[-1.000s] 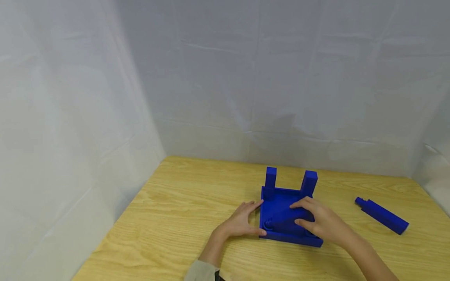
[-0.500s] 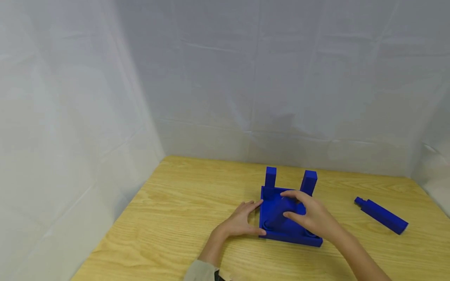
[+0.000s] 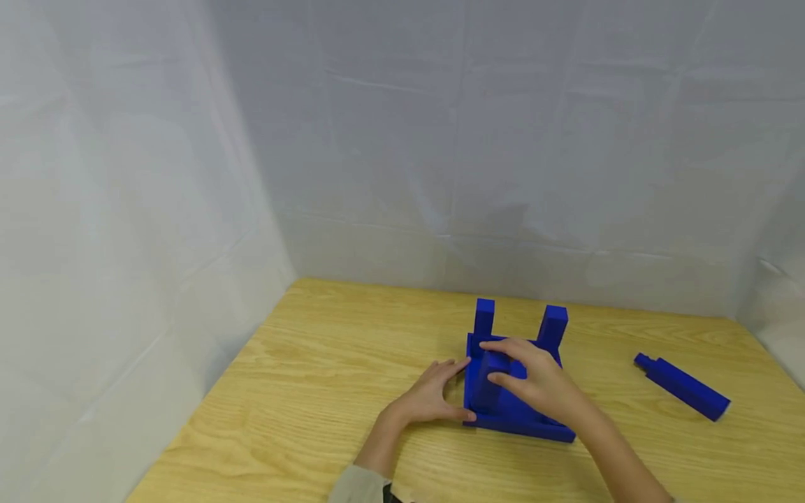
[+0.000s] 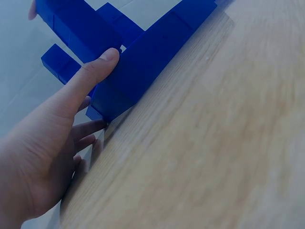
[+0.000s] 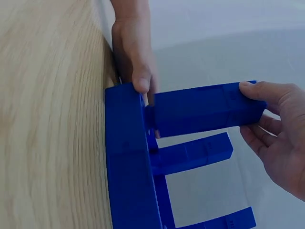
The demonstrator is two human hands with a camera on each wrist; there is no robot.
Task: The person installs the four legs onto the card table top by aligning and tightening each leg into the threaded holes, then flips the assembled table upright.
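A blue square plate (image 3: 525, 423) lies on the wooden table (image 3: 314, 391) with two blue legs (image 3: 484, 318) standing up from its far corners. My right hand (image 3: 512, 370) grips a third blue leg (image 3: 486, 388) and holds it upright at the plate's near left corner. In the right wrist view the leg (image 5: 205, 109) meets the plate (image 5: 128, 157) at its narrow end, and my right hand (image 5: 281, 138) pinches the other end. My left hand (image 3: 437, 395) holds the plate's left edge, thumb (image 4: 95, 71) against the plate's side (image 4: 143, 67).
A fourth blue leg (image 3: 682, 386) with a narrow peg end lies loose on the table to the right. White cloth walls (image 3: 157, 209) close in the table at the left, back and far right.
My right hand has swung the third leg from lying across the plate to standing at the near left corner, moving left. The left hand and the loose leg have stayed put.
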